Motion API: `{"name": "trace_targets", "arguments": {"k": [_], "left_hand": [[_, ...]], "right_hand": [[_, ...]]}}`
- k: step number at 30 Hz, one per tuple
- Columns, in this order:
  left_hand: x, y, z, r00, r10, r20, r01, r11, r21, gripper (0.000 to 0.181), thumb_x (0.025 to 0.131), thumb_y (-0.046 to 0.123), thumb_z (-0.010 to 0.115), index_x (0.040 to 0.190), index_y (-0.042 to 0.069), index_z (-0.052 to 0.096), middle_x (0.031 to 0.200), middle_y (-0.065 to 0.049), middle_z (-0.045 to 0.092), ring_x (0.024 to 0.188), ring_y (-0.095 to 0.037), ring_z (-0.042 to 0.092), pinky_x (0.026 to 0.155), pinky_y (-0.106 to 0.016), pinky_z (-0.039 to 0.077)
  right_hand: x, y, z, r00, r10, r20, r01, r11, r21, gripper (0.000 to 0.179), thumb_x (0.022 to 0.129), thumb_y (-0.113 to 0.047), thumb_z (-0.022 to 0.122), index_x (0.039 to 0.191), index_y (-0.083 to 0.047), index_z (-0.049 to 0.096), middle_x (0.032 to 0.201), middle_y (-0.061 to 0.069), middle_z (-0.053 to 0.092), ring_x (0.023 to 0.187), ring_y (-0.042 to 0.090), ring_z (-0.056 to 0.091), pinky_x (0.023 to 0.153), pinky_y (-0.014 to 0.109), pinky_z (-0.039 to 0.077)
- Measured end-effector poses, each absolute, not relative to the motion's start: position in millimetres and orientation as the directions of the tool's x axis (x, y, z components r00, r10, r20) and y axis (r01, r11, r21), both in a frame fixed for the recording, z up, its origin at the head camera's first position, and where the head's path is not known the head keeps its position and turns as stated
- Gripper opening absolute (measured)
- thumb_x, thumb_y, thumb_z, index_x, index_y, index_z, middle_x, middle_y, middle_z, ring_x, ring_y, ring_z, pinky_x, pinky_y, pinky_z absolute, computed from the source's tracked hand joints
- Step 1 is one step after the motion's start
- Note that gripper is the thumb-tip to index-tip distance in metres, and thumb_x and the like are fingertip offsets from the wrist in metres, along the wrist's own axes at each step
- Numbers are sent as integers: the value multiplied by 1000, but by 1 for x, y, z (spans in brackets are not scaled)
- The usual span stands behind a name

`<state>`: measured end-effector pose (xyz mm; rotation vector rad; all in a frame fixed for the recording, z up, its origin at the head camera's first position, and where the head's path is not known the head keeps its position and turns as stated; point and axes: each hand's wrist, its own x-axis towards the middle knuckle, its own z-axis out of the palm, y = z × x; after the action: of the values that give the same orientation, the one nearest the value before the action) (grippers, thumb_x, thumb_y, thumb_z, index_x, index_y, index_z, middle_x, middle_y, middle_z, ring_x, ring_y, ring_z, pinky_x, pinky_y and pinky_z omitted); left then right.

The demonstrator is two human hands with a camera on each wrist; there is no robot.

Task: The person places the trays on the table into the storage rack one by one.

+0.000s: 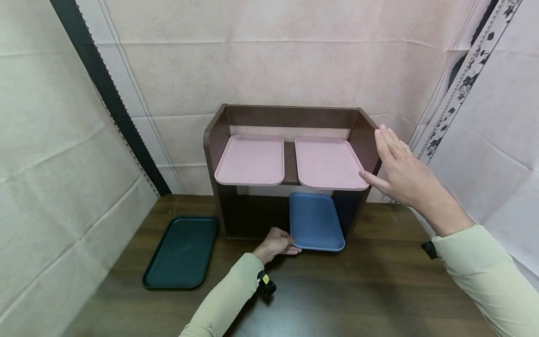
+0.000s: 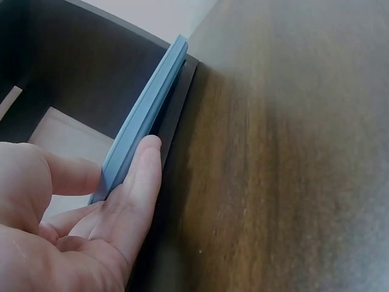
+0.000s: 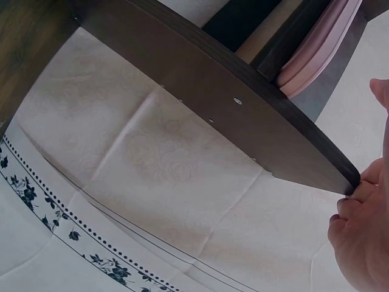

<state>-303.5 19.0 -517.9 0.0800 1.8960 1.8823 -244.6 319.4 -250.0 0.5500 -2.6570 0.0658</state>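
Observation:
A blue tray [image 1: 316, 222] lies in the lower right of the dark brown shelf [image 1: 290, 112], its front edge jutting out past the shelf. My left hand [image 1: 275, 244] pinches that tray's front left corner, thumb above and fingers [image 2: 146, 164] beneath in the left wrist view. Against the shelf's right side panel rests my right hand [image 1: 400, 171], its fingers fairly straight and the thumb pointing toward a pink tray. Two pink trays, the left one [image 1: 251, 160] and the right one [image 1: 329, 164], lie side by side on the upper level.
A dark green tray [image 1: 181, 252] lies on the wooden table [image 1: 337, 295], left of the shelf. Pale cloth [image 1: 286, 70] hangs behind the shelf and on both sides. The lower level's left part [image 1: 254, 215] shows a bare dark board.

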Motion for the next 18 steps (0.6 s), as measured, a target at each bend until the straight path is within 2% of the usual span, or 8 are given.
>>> {"name": "trace_targets", "arguments": {"k": [4, 9, 18], "left_hand": [[-304, 20, -520, -886, 363, -290, -290, 55, 955, 33, 104, -2, 57, 131, -22, 54, 108, -32, 72, 100, -38, 80, 86, -37, 67], [-304, 22, -521, -891, 356, -283, -281, 58, 958, 31, 105, -1, 58, 128, -21, 57, 104, -29, 75, 98, -36, 80, 84, -36, 68], [-302, 17, -526, -929, 323, -182, -157, 103, 982, 23, 103, 8, 67, 108, -14, 72, 93, -27, 79, 85, -32, 82, 74, -31, 68]], "right_hand": [[-246, 318, -251, -829, -374, 416, -392, 919, 45, 100, 105, -51, 58, 167, 5, 3, 177, 26, 1, 165, 45, 8, 136, 58, 10], [-246, 318, -253, -829, -366, 422, -389, 921, 34, 100, 105, -51, 58, 167, 5, 2, 176, 27, 3, 165, 44, 7, 135, 58, 10], [-247, 319, -254, -818, -368, 442, -399, 917, 26, 99, 105, -49, 58, 167, 4, 1, 177, 26, 1, 166, 42, 5, 135, 59, 10]]}}
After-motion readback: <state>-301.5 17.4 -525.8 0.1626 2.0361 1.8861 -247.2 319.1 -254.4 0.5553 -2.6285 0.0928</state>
